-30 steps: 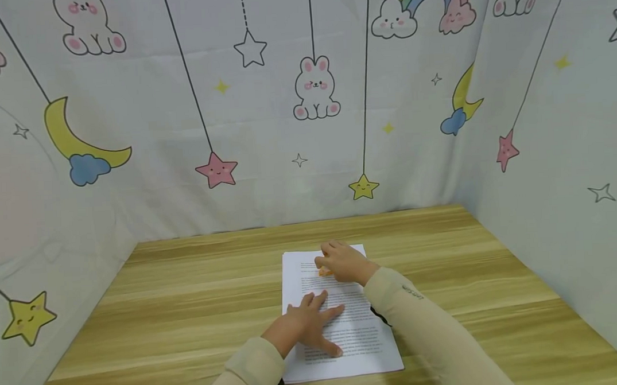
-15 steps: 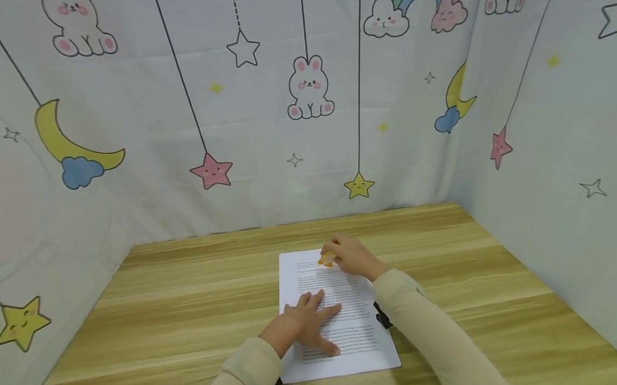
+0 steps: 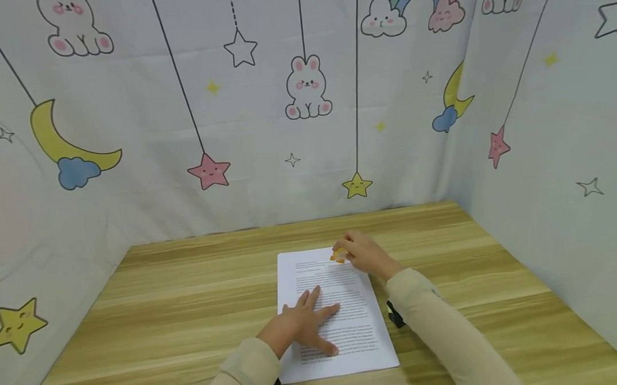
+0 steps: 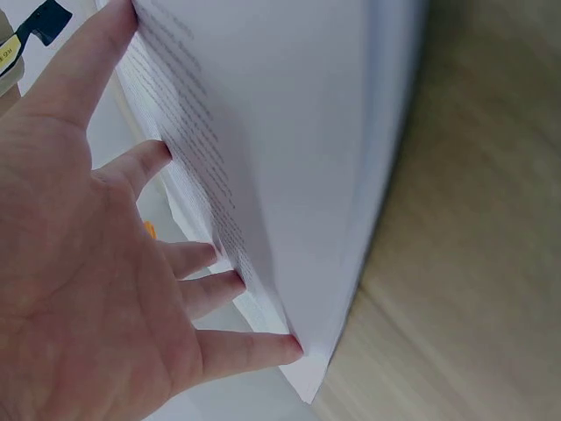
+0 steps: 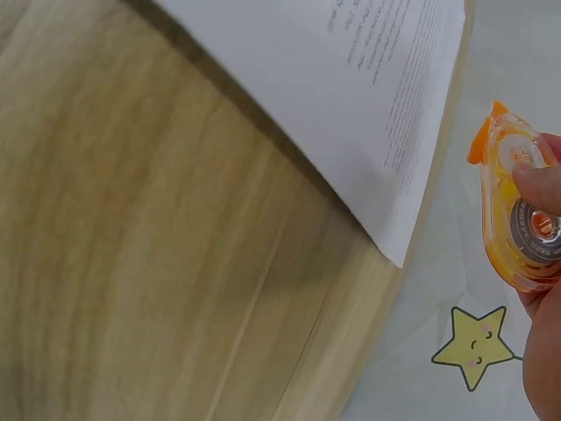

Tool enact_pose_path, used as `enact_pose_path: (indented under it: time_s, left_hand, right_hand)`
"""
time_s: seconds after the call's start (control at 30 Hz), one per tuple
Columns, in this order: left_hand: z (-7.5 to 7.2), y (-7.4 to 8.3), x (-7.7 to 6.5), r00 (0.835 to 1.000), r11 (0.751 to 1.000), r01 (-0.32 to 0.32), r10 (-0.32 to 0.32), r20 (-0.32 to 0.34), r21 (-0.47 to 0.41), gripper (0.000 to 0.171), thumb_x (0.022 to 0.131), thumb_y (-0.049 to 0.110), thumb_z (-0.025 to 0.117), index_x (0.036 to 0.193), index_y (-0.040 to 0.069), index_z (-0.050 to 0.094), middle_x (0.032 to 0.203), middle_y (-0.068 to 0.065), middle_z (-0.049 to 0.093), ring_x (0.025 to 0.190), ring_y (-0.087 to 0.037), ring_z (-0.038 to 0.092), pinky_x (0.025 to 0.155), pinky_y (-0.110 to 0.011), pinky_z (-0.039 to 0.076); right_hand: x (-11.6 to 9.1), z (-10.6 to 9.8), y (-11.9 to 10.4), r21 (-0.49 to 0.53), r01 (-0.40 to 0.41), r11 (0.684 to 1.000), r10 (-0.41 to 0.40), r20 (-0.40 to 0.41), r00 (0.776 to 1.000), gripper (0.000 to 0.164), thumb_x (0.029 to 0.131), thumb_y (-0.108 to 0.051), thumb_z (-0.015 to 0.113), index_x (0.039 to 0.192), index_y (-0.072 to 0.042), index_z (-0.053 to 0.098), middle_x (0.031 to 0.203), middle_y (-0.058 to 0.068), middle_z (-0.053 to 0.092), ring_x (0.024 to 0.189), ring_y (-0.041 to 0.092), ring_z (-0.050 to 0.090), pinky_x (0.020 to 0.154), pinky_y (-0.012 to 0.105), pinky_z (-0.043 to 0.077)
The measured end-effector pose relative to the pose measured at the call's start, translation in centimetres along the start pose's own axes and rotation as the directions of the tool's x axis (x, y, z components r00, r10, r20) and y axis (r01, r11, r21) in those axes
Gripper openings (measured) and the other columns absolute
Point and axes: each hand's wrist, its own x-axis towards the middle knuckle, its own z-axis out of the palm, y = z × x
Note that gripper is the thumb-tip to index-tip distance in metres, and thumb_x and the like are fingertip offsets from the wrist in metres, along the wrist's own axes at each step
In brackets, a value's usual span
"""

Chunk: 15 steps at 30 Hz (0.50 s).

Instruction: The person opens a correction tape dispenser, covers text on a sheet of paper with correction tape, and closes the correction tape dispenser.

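An orange, see-through correction tape (image 5: 504,219) is pinched between the thumb and fingers of my right hand (image 3: 367,255). In the right wrist view its orange tip shows apart from the paper; in the head view the correction tape (image 3: 338,255) is over the sheet's upper right part. A stack of white printed paper (image 3: 359,351) lies on the table. My left hand (image 3: 306,324) rests on its lower left part with fingers spread. From the left wrist view, the left hand's fingertips (image 4: 285,349) touch the top sheet.
The wood-grain table (image 3: 189,301) reaches to a white cloth backdrop (image 3: 257,200) with printed bunnies, stars and moons. Cloth also hangs on the left and right sides. A black strap piece (image 3: 395,315) shows under the right sleeve (image 3: 438,319).
My right hand has moved to the right with the correction tape, toward the sheet's upper right corner. The left hand has stayed in place on the paper. The head view has shifted slightly.
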Motion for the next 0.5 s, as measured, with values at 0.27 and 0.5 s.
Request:
enact_pose_path:
  time_s: [0.27,0.5]
  left_hand:
    - [-0.3,0.1,-0.2,1.0,1.0,0.008,-0.008,0.01,0.012,0.089,0.066,0.066,0.068,0.141,0.043,0.027,0.155,-0.009,0.012,0.142,-0.033,0.012,0.104,-0.064,0.024]
    - [-0.3,0.2,0.0,1.0,0.999,-0.001,0.001,0.004,0.033,0.089,0.066,0.066,0.067,0.142,0.042,0.028,0.154,-0.009,0.014,0.141,-0.033,0.015,0.102,-0.064,0.025]
  right_hand:
    - [-0.9,-0.1,0.6,-0.049,0.022,0.999,-0.02,0.036,0.999,0.029,0.082,0.003,0.06,0.1,-0.019,0.064,0.091,0.004,0.056,0.081,0.019,0.05,0.073,0.034,0.043]
    - [-1.1,0.3,0.3,-0.062,0.068,0.996,-0.065,0.05,0.997,0.028,0.082,0.002,0.061,0.098,-0.019,0.067,0.091,0.005,0.057,0.08,0.018,0.049,0.072,0.031,0.043]
